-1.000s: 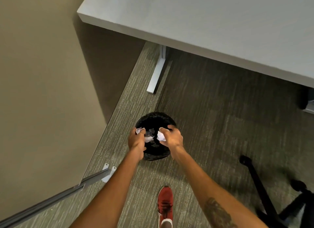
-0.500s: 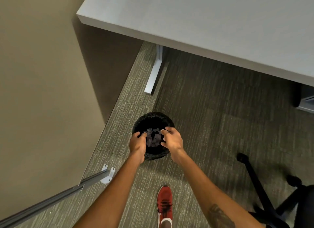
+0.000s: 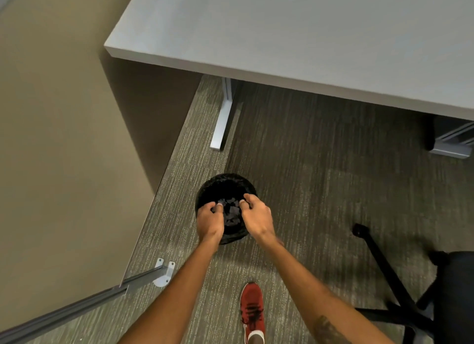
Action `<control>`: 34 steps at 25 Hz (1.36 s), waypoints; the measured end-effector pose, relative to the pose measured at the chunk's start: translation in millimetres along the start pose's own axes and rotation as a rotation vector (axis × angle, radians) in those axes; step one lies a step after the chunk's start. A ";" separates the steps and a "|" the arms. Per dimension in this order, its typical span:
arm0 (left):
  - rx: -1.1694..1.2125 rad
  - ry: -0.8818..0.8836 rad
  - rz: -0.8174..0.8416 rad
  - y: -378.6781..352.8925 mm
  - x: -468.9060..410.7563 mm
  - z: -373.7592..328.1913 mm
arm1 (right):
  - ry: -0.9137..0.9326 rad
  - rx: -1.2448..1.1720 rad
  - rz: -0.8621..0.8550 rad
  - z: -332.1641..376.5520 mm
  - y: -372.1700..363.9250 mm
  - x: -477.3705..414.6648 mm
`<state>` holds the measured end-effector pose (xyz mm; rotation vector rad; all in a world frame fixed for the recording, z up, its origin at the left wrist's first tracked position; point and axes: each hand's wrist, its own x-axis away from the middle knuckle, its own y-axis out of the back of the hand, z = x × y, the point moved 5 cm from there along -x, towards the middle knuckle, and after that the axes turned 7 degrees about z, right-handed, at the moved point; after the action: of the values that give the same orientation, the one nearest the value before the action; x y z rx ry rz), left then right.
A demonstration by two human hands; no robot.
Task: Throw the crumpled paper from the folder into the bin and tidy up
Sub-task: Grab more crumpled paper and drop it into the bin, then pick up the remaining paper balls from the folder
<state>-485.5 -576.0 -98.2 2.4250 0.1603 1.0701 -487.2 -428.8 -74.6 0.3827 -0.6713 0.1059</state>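
Hands are over a black bin [image 3: 225,177] that stands on the grey carpet [image 3: 320,179], near the beige wall [image 3: 64,138] on the left. The left hand [image 3: 209,222] hangs above the left part of the bin's opening and the right hand [image 3: 256,215] above the right part, with a small gap between them. On both hands the fingers are loosely bent and point down toward the bin, and nothing is seen between the fingers. Inside the bin, in the gap between the two hands, lies crumpled paper [image 3: 232,213]; it looks dim and grey in the shadow, and neither hand touches it. The bin has a black liner folded over its rim.

Farther away, a grey desk [image 3: 307,36] fills the top right, and its pale metal leg [image 3: 222,118] stands on the carpet beyond the bin. At the near edge, a red shoe [image 3: 252,310] is on the carpet. On the right, a black office chair [image 3: 410,292] shows part of its seat and base. On the near left, a metal rail ends in a small bracket [image 3: 164,273] on the floor.
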 end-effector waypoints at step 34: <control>-1.124 -1.048 0.159 -318.1 296.8 -161.7 | 0.105 0.578 -0.596 -178.4 374.0 210.9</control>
<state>-371.4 -148.6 42.4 1.6130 -0.7676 -0.2123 -299.4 -20.9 45.7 1.1095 -0.3895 -0.2533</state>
